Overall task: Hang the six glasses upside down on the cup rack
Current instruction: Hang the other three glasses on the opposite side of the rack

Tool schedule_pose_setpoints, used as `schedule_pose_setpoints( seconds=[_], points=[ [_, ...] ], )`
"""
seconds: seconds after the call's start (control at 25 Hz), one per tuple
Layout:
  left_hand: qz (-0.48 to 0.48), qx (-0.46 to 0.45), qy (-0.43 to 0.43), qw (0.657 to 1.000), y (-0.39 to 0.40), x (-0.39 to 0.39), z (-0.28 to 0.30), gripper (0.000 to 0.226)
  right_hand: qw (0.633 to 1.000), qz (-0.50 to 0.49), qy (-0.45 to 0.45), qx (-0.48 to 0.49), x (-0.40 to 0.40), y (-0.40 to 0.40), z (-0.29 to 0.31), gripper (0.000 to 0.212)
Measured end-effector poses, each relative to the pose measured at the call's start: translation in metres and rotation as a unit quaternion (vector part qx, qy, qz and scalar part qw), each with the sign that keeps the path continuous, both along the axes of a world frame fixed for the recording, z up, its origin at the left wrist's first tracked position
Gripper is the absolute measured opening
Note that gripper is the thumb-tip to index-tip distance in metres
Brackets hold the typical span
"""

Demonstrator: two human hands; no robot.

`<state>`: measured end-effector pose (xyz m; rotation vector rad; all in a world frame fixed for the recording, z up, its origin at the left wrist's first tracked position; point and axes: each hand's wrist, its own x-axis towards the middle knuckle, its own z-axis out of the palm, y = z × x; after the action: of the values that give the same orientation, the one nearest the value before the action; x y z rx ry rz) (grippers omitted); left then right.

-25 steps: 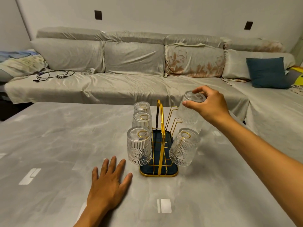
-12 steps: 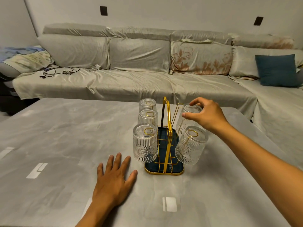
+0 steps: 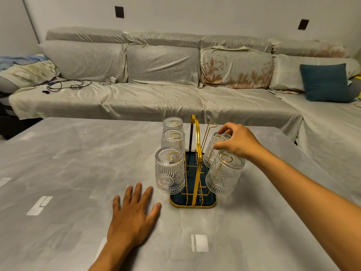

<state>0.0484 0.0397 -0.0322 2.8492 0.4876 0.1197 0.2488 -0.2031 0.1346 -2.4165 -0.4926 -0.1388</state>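
Table [image 3: 58, 163] first, grey and marbled, and on its near left the left hand [image 3: 134, 216] lies palm down with the fingers spread flat, gripping nothing; my read is that it is there to steady the body while the other arm reaches. Just to its right stands the cup rack [image 3: 195, 163], gold wire over a dark tray, its tall handle loop running near to far. Three glasses hang mouth-down on the left pegs: the near left glass [image 3: 170, 171], the middle left glass [image 3: 173, 140] behind it and the far left glass [image 3: 172, 124] at the back, each with a gold peg tip showing through its base. Across the handle, the near right glass [image 3: 224, 173] sits tilted outward on its peg. Behind it is the middle right glass [image 3: 214, 149], also inverted and leaning, and the right hand [image 3: 237, 142] is on it, thumb and fingertips pinching its upturned base, probably to seat it on the slanted wire so it does not knock its neighbour. Further back the far right peg [image 3: 210, 128] stands bare, so by my count five glasses are on and one slot remains. No sixth glass is in sight on the table.
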Motion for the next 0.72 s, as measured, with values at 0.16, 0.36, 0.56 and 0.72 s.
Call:
schedule_pose_setpoints(
  seconds=[0.16,0.36,0.56,0.72],
  points=[
    [0.001,-0.003,0.004,1.000,-0.001,-0.002,0.001,0.074,0.998,0.024,0.053,0.022,0.000,-0.003,0.002,0.042],
    [0.005,0.011,0.008,1.000,0.000,0.001,-0.002,0.072,0.942,-0.090,0.040,0.321,0.011,-0.038,-0.006,0.025],
    [0.013,0.022,0.002,1.000,0.002,0.003,-0.005,0.080,0.902,-0.240,0.120,0.339,0.045,-0.073,-0.078,0.065],
    [0.014,0.020,0.001,1.000,-0.004,0.001,0.001,0.079,0.923,-0.189,0.158,0.296,0.067,-0.057,-0.120,0.097]
  ],
)
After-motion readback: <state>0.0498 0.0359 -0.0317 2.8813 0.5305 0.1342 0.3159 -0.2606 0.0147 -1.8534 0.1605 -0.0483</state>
